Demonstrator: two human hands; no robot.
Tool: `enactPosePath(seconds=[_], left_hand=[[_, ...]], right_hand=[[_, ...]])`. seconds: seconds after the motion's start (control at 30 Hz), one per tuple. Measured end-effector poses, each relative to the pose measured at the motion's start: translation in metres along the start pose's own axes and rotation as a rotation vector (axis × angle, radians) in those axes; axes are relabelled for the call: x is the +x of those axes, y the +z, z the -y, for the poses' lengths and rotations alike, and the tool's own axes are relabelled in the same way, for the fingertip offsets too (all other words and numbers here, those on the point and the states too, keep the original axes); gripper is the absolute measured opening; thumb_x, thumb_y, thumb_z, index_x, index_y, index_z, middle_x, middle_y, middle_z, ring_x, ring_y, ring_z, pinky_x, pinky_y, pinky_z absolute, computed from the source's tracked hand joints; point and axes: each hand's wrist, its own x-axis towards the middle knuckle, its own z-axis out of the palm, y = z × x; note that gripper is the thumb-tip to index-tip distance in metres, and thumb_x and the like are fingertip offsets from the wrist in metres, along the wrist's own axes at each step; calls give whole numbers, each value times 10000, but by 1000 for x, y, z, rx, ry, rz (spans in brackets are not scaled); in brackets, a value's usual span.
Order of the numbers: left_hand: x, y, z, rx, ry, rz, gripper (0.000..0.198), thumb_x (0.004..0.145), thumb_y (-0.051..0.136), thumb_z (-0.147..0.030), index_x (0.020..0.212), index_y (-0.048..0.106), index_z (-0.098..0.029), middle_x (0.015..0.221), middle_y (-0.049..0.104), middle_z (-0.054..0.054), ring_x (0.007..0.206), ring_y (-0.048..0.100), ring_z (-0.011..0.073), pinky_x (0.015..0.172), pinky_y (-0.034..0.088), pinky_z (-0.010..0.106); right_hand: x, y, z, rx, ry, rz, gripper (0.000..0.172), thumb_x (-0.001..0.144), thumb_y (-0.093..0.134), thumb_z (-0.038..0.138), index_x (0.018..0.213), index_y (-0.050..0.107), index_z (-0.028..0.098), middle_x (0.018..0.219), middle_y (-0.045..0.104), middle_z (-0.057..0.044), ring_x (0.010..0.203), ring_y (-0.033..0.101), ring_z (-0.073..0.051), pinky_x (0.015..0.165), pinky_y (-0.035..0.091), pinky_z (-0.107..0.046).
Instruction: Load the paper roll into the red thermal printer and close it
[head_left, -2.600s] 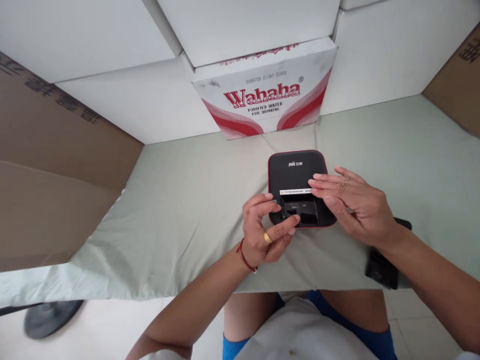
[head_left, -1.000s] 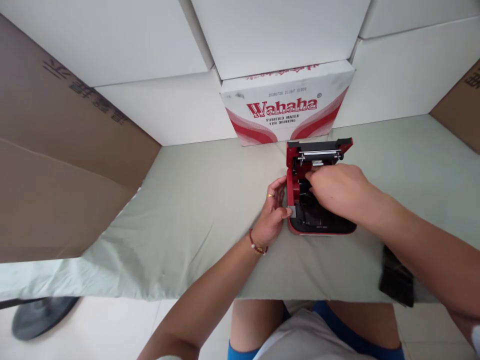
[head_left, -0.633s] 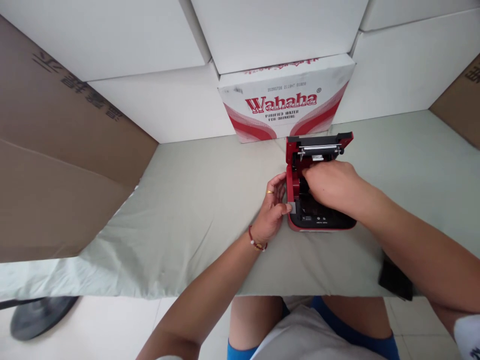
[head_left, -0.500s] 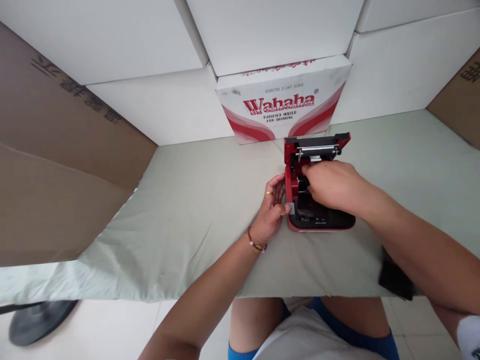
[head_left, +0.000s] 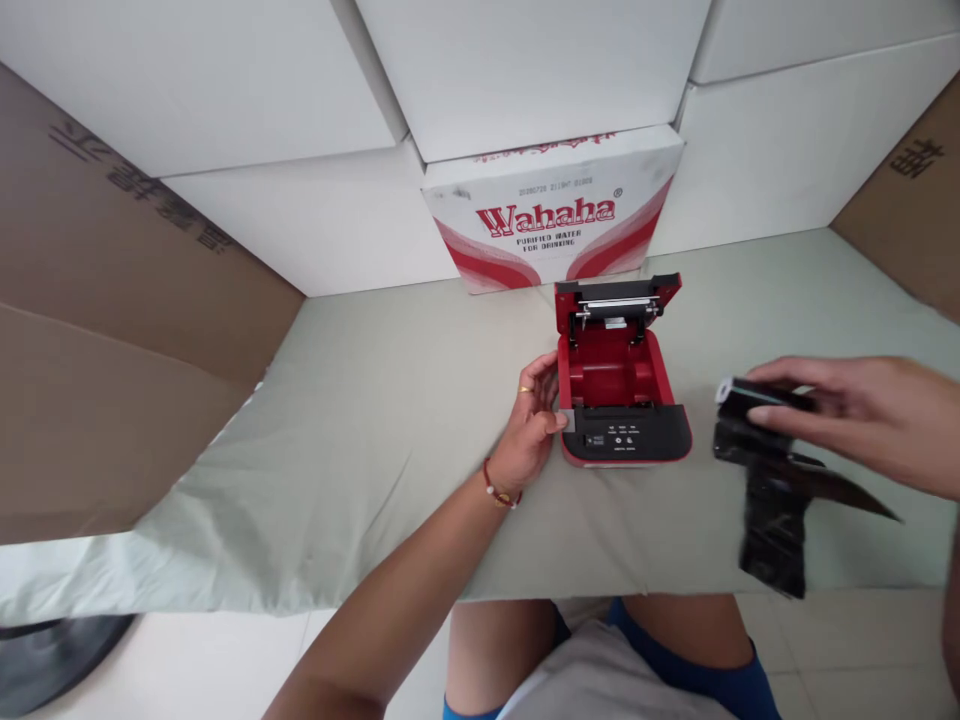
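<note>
A red and black label printer [head_left: 626,437] stands on the cloth with its lid [head_left: 619,290] raised, and its red inner bay shows bare. My left hand [head_left: 534,425] grips the printer's left side, thumb on the front corner at a small grey patch and fingers along the side wall. To the right of the printer, my right hand [head_left: 817,400] pinches a black roll [head_left: 769,400] with a pale core end. A loose black glossy strip trails from it. Below the roll a crumpled black piece [head_left: 774,530] lies by the table's front edge; whether it joins the strip I cannot tell.
A pale green cloth [head_left: 390,400] covers the table. Behind the printer leans a white and red Wahaha carton [head_left: 555,225], backed by stacked white boxes [head_left: 337,220]. Brown cardboard boxes stand at left [head_left: 127,380] and right [head_left: 907,220]. A black round base [head_left: 67,650] sits on the floor.
My right hand has come out of the printer bay and moved right with the black roll and its strip. My left hand keeps its hold on the printer.
</note>
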Motion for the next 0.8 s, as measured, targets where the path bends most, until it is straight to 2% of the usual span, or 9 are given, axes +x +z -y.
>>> enactPosePath(seconds=[0.07, 0.13, 0.2, 0.3, 0.37, 0.47, 0.57, 0.73, 0.8], left_hand=[[1, 0, 0, 1, 4, -10, 775, 745, 953, -472, 1443, 636, -358, 1666, 567, 37, 1598, 483, 306, 1357, 374, 491], [1, 0, -1, 1, 3, -14, 774, 741, 956, -476, 1438, 642, -358, 1666, 567, 37, 1598, 481, 308, 1354, 377, 490], [1, 0, -1, 1, -2, -13, 770, 746, 952, -482, 1439, 639, -359, 1675, 560, 38, 1608, 470, 313, 1357, 372, 497], [0, -1, 0, 9, -6, -8, 771, 758, 943, -489, 1449, 628, -355, 1683, 555, 47, 1615, 464, 321, 1364, 361, 507], [0, -2, 0, 22, 0, -5, 774, 762, 938, -502, 1452, 622, -351, 1682, 556, 51, 1609, 472, 323, 1361, 360, 508], [1, -3, 1, 46, 11, 1, 769, 770, 929, -522, 1449, 611, -356, 1678, 558, 45, 1609, 477, 313, 1356, 363, 504], [2, -2, 0, 32, -21, -14, 737, 778, 930, -513, 1424, 615, -351, 1661, 577, 46, 1613, 481, 301, 1357, 368, 501], [1, 0, -2, 2, -42, -29, 737, 761, 950, -497, 1403, 633, -322, 1645, 602, 67, 1600, 502, 312, 1351, 387, 519], [1, 0, -2, -6, -43, -38, 741, 751, 958, -487, 1398, 641, -313, 1638, 609, 74, 1587, 517, 317, 1349, 394, 525]], right_hand=[[3, 23, -1, 68, -17, 197, 606, 878, 671, 781, 1158, 850, 274, 769, 777, -42, 629, 656, -232, 596, 510, -376], [0, 43, 0, 138, -42, 212, 629, 910, 630, 757, 1238, 832, 259, 1062, 847, -89, 807, 725, -253, 728, 566, -391], [-12, 51, -6, 163, 30, 77, 667, 909, 620, 797, 1270, 825, 275, 1106, 846, -87, 806, 715, -250, 723, 551, -389], [-33, 49, -30, 99, 232, -202, 660, 866, 605, 866, 1104, 841, 298, 971, 835, -63, 758, 705, -258, 690, 518, -400], [-43, 47, -47, 7, 230, -272, 625, 838, 620, 847, 1039, 838, 296, 1027, 833, -90, 774, 722, -288, 704, 534, -441], [-47, 51, -61, -80, 32, -109, 425, 957, 647, 625, 1190, 823, 316, 1261, 811, -163, 1006, 760, -376, 878, 588, -540], [-45, 59, -65, -109, -74, 17, 294, 1030, 618, 466, 1222, 810, 355, 1335, 805, -183, 1219, 720, -438, 1059, 549, -632], [-41, 54, -74, -54, -26, -43, 263, 940, 685, 448, 1145, 837, 384, 1266, 837, -175, 1173, 768, -454, 1092, 549, -695], [-43, 47, -78, -6, -4, -5, 221, 917, 704, 463, 1072, 855, 419, 1208, 849, -177, 1138, 783, -457, 1075, 559, -696]])
